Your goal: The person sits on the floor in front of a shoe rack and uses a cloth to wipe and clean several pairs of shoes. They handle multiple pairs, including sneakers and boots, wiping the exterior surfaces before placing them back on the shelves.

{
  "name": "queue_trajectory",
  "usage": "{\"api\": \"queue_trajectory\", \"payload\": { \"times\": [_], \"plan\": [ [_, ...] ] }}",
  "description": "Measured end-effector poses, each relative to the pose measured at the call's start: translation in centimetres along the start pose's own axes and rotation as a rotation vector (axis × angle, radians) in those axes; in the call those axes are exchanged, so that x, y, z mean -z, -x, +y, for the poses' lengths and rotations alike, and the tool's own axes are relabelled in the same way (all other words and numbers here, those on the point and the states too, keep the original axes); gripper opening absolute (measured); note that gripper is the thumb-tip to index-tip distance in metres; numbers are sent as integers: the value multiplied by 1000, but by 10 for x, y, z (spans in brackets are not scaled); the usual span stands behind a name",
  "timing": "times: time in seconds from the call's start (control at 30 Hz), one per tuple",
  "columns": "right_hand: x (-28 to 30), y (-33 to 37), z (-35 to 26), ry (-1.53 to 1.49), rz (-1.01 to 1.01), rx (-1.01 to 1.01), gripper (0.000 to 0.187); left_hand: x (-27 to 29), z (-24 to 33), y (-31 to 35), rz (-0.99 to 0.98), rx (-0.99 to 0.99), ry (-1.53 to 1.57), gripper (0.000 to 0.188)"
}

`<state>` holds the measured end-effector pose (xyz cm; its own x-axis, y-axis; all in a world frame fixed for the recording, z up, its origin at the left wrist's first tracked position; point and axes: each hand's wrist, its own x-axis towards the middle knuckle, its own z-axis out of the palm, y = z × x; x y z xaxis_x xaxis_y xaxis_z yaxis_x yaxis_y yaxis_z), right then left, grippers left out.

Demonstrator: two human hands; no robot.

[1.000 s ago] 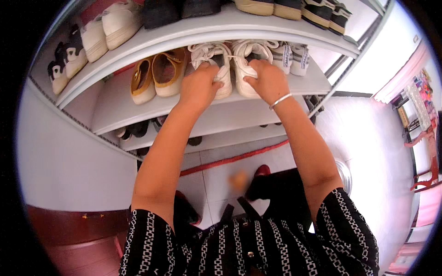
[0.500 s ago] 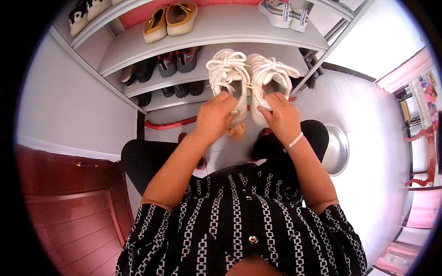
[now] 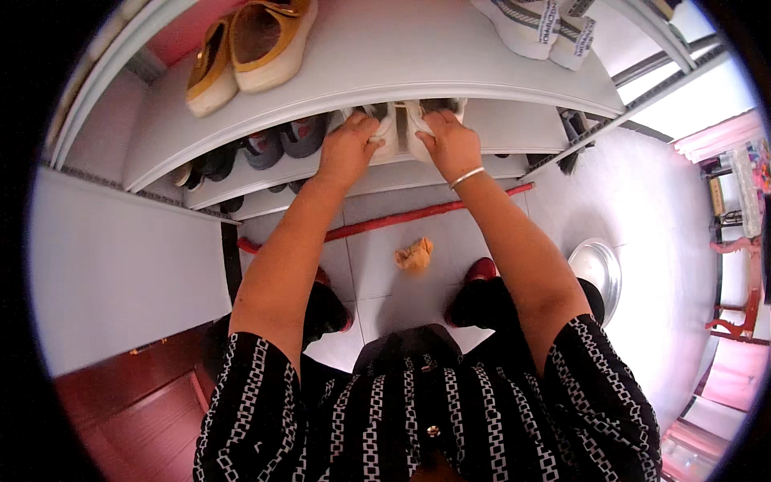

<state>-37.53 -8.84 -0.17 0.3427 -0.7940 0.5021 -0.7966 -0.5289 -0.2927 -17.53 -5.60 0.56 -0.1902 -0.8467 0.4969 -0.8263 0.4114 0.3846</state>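
Note:
My left hand (image 3: 349,149) grips the left one of two white lace-up shoes (image 3: 387,136) by its opening. The right white shoe (image 3: 416,138) is pinched the same way in my right hand (image 3: 447,146). Both shoes are side by side at a lower shelf (image 3: 514,132) of the grey shoe rack, heels toward me. Their toes are hidden under the shelf above. To the left of my left hand, dark grey shoes (image 3: 303,138) stand on that same lower shelf.
On the upper shelf (image 3: 377,60) are mustard slip-on shoes (image 3: 269,48) and white-and-grey sneakers (image 3: 530,28). A red strip (image 3: 393,218) lies along the floor, with a crumpled tan cloth (image 3: 414,255) nearer me. A metal basin (image 3: 598,277) stands at right, a brown door (image 3: 152,402) at left.
Both hands have moved forward and down with the white shoes, from in front of the rack to under the upper shelf. My body leans closer to the rack.

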Motion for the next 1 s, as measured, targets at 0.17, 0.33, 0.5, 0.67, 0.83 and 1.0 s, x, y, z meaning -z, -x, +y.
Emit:
{"api": "queue_trajectory", "payload": {
  "times": [0.17, 0.33, 0.5, 0.67, 0.83, 1.0],
  "plan": [
    [-48, -38, 28, 89, -115, 7, 26, -40, -56, -30, -259, 158, -191, 47],
    [-75, -51, 36, 144, 82, 95, 25, -46, -58, -37, -115, 108, -207, 48],
    [-65, -55, 30, 120, -71, 58, 24, -39, -46, -40, -148, 182, -215, 53],
    [-5, -36, 12, 44, -288, -49, 20, -21, 0, -17, -122, 268, -175, 44],
    [103, -31, 40, -119, -223, 102, 18, -3, 92, -39, -230, -30, 209, 41],
    [190, -73, 98, -71, 148, -182, 43, 3, 154, -151, 112, -104, 205, 57]
  ]
}}
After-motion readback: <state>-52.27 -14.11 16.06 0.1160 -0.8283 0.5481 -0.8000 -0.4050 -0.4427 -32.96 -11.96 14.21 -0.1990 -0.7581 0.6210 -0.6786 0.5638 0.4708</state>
